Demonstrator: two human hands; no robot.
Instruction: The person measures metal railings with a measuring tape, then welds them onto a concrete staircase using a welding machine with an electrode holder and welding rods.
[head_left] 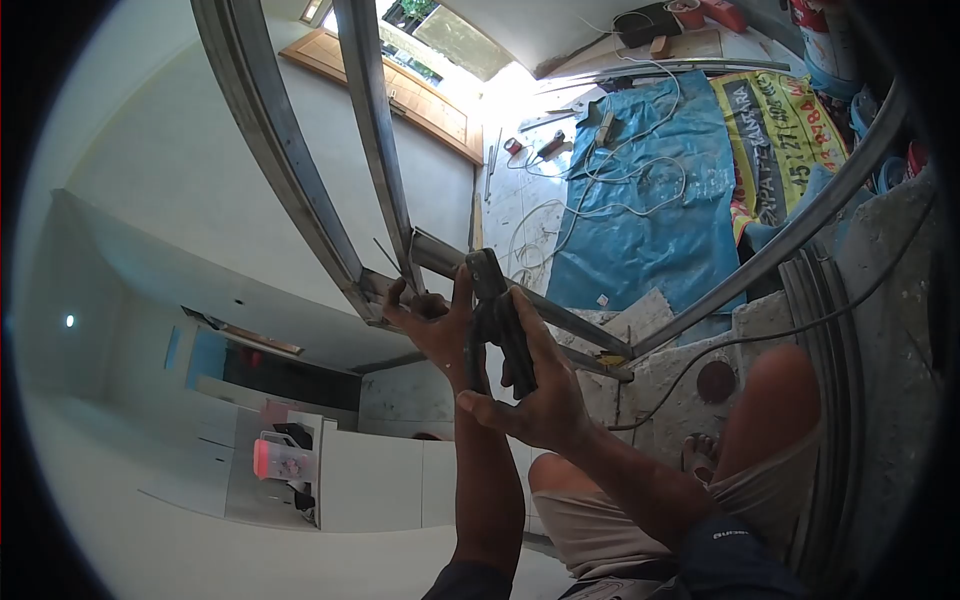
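Note:
My right hand (550, 400) is wrapped round a black welding electrode holder (487, 300), its two long parts pointing up and away from me. Beside it my left hand (435, 325) has its fingers curled close to the corner of a steel frame (300, 180). A thin metal rod (385, 250) sticks out at the left fingertips; its lower end is hidden by the fingers. The thumb side of the left hand is near the holder's upper end. Long steel bars of the frame run away from the hands to the upper left and to the right.
A blue tarp (650, 220) with a white cord lies on the floor, next to a yellow printed banner (780, 140). A black cable (760, 340) crosses at right, over steel profiles (825, 400). My bare foot (700, 455) is below. A pink-lidded container (280, 460) stands on a cabinet.

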